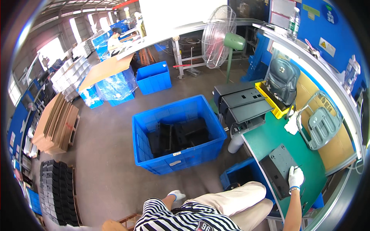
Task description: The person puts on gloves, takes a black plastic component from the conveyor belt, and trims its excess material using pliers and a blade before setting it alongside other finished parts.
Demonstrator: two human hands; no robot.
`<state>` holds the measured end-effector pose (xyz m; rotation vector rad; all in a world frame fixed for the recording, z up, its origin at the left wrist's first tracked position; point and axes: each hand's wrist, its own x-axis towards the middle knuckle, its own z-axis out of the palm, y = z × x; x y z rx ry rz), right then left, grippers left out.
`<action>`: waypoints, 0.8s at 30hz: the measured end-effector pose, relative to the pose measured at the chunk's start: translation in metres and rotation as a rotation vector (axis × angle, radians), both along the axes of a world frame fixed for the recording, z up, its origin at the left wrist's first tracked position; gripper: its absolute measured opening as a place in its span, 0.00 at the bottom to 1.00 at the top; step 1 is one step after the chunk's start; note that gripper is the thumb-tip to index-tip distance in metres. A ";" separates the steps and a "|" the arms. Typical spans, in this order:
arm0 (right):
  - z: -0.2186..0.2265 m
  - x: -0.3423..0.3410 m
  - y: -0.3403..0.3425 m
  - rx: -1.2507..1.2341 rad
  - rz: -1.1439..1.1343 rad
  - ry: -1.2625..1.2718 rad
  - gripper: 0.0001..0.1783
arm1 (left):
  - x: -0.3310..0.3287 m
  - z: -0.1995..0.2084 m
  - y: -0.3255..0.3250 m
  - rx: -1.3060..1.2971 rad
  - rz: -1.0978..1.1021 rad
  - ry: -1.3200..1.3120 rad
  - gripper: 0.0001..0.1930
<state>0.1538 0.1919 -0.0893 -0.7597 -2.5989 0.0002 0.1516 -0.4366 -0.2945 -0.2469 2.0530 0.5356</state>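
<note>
Sitting side-on to the table (266,134), and straight over to the right hand (296,177): gloved in white, set down on the right side of the black panel (279,163), fingers curled well in. Can't tell about a grip on anything; too small to read at the fingertips. And the panel itself? Lying flat on the green top, right along the left edge of the table, just beside the knees.

Across now to the left hand (177,195), gloved too! Lowered well apart from the table, out over the floor beside the lap, loosely open and looking empty.

Up to the far left corner of the table: a yellow tray (276,111), with a backpack (284,79) upright in it or just behind, hard to say which. Down the right edge, a white cloth (292,123), then a grey chair (325,125), folded and tilted back.

Just off that far left corner, a stack of black parts (244,101). Tucked close under the left edge, a small bin (248,163). Farther out on the floor, a big blue bin (200,156), loaded with more black pieces, and beyond it a fan (219,38).
</note>
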 end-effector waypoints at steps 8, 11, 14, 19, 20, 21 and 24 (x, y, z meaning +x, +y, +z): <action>0.010 -0.004 0.004 -0.004 0.058 -0.010 0.18 | -0.062 0.036 0.073 0.137 -0.024 0.207 0.27; 0.008 -0.006 0.010 -0.024 0.076 0.004 0.16 | -0.060 0.025 0.072 0.178 -0.039 0.205 0.25; -0.006 -0.005 0.008 -0.014 0.035 0.056 0.15 | -0.047 0.029 0.061 0.102 -0.116 0.099 0.24; 0.001 -0.001 0.004 -0.053 0.069 0.045 0.17 | -0.011 -0.001 0.025 0.043 -0.110 0.069 0.25; 0.003 0.000 0.005 -0.055 0.066 0.047 0.17 | -0.010 -0.002 0.020 0.041 -0.113 0.070 0.25; 0.006 0.004 0.008 -0.110 0.105 0.018 0.16 | -0.008 -0.005 0.017 -0.014 -0.134 0.016 0.24; 0.029 0.021 0.011 -0.145 0.157 -0.047 0.14 | -0.009 0.000 0.013 -0.074 -0.168 -0.052 0.29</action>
